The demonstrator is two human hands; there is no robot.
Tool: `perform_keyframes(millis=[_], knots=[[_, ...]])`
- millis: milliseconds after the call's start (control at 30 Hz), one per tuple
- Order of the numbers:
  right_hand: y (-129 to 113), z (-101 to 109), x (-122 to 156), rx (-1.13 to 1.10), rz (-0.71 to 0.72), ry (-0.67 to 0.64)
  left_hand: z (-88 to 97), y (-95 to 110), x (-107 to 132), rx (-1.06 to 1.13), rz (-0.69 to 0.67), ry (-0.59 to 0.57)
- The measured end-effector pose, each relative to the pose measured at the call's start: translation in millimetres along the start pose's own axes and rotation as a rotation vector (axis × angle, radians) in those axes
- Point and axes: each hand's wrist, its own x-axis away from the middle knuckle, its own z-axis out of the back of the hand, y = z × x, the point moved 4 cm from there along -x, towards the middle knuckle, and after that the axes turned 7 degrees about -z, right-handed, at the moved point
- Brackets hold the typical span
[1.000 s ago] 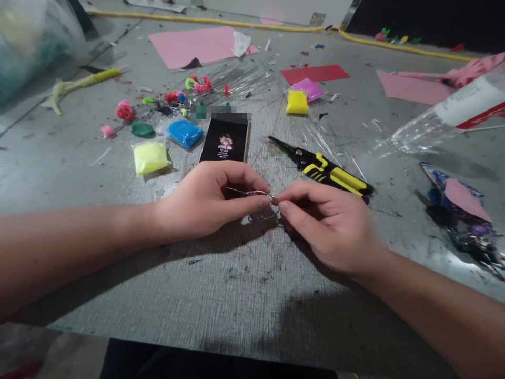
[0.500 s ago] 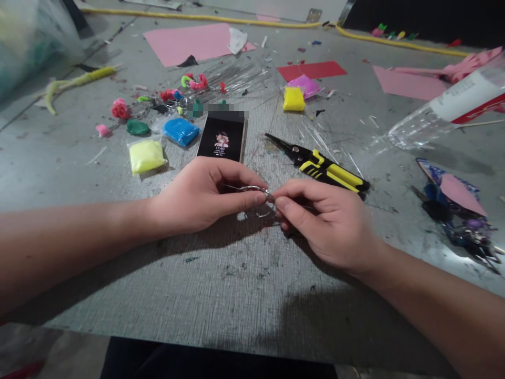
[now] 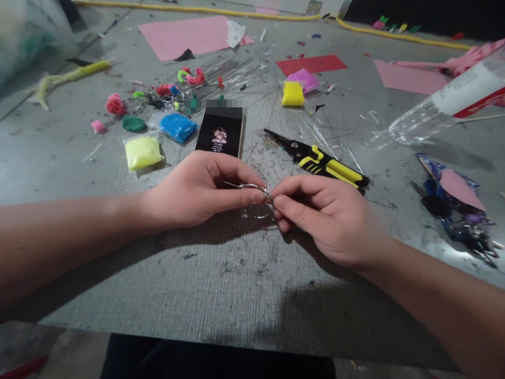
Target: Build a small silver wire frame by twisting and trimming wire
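A thin silver wire ring (image 3: 258,216), partly twisted along its upper side, is held between my two hands above the table. My left hand (image 3: 205,185) pinches its upper edge between thumb and fingers, and a straight wire end sticks out inside that grip. From the other side my right hand (image 3: 315,213) pinches the ring's right edge, its fingertips almost touching the left thumb. The fingers hide part of the ring. Behind my left hand lies a phone (image 3: 220,130) with its screen lit. Long-nose pliers (image 3: 315,160) with yellow and black handles lie just beyond my right hand.
Packets of yellow clay (image 3: 142,153) and blue clay (image 3: 177,127) lie left of the phone. Farther back are pink paper (image 3: 181,37), red paper (image 3: 311,65) and another yellow packet (image 3: 293,93). A clear bottle (image 3: 426,110) lies at right, near a dark cluttered bundle (image 3: 457,210).
The view has shifted slightly, so things on the table sit a little higher. Both hands keep their pinch on the wire ring, with slightly more of its lower loop showing.
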Motion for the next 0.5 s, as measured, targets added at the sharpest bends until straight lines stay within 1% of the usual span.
perform_keyframes(millis=[133,300,500], knots=[[-2.0,0.5,-0.8,-0.053,-0.047,-0.083,2.2,-1.5,-0.2,0.001,-0.01,-0.042],[-1.6,-1.5,-1.7,-0.105,-0.067,-0.202,2.4,-2.3,0.2,0.068,-0.011,-0.097],[-0.3,-3.5,-2.5,-0.175,-0.107,-0.252,1.1,-0.9,1.1,0.092,-0.009,-0.127]])
